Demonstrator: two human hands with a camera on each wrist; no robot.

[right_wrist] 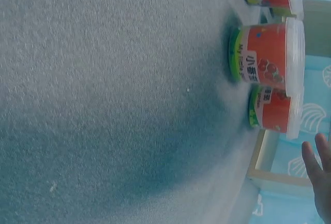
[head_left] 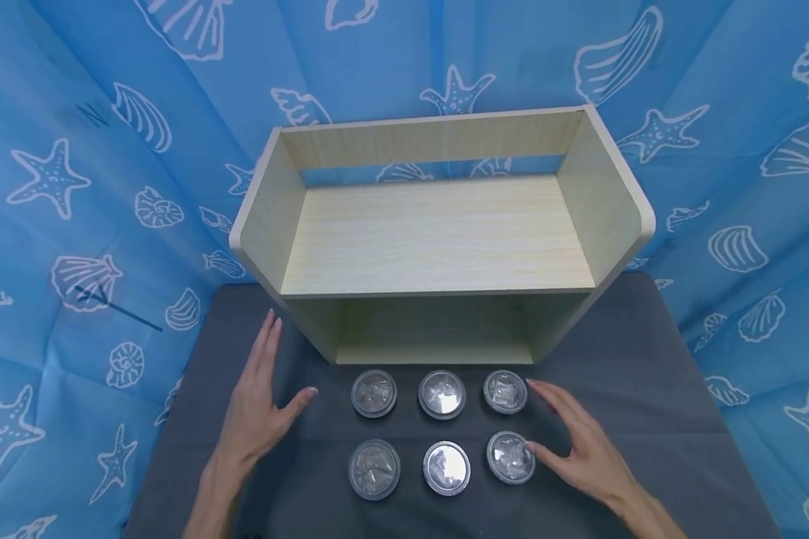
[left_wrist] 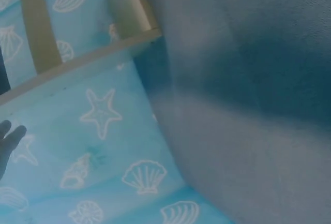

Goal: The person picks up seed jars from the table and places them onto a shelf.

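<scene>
In the head view my left hand [head_left: 259, 408] is over the dark cloth, left of the shelf's lower corner, fingers straight and thumb spread out. It holds nothing. My right hand [head_left: 586, 449] reaches in from the right with thumb and fingers apart. Its fingertips come right at the rim of the back right tub [head_left: 505, 391], and its thumb tip overlaps the edge of the front right tub [head_left: 511, 457]. Both are round tubs with clear lids. From the right wrist, a tub [right_wrist: 269, 56] shows a red label with tomato pictures and a green base; the fingers [right_wrist: 310, 164] appear spread.
A pale wooden two-tier shelf [head_left: 438, 239] stands behind the tubs. Two more tubs [head_left: 374, 394] [head_left: 442, 394] complete the back row, and two others [head_left: 374, 469] [head_left: 446, 469] the front row. Grey cloth [head_left: 647, 404] covers the table; a blue shell-patterned curtain [head_left: 108, 247] surrounds it.
</scene>
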